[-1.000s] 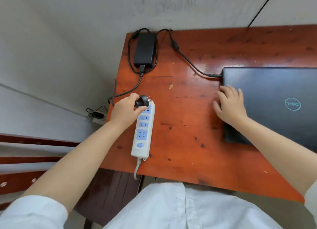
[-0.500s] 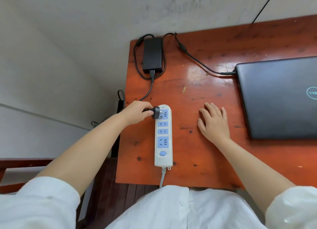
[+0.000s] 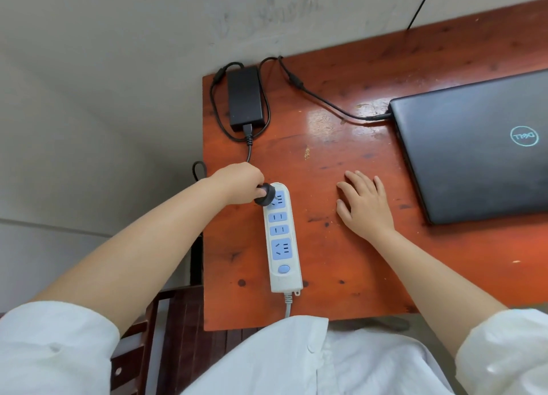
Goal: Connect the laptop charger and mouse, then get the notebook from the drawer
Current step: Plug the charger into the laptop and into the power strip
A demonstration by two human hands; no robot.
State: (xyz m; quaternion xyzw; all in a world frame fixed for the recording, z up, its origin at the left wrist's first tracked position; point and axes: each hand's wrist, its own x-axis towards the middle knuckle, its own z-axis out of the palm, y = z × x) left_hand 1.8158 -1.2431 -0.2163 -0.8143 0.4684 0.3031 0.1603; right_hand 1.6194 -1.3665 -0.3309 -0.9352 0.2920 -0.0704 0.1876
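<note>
A white power strip (image 3: pixel 283 246) with blue sockets lies lengthwise on the red-brown desk (image 3: pixel 326 163). My left hand (image 3: pixel 238 182) grips the charger's black plug (image 3: pixel 265 198), tilted against the strip's far socket with its prongs partly showing. The black charger brick (image 3: pixel 245 98) sits at the desk's far left corner. Its thin cable (image 3: pixel 323 99) runs into the left side of the closed black laptop (image 3: pixel 474 157). My right hand (image 3: pixel 363 206) rests flat on the desk between strip and laptop, fingers spread. No mouse, drawer or notebook is in view.
The grey wall (image 3: pixel 118 68) runs along the desk's far and left sides. A dark wooden slatted chair or frame (image 3: pixel 178 335) stands below the desk's left front corner. A loop of black cable (image 3: pixel 198 169) hangs off the desk's left edge.
My left hand brought the plug from above the strip's end down against its far socket. My right hand slid off the laptop's corner onto the bare desk. The view shifted right.
</note>
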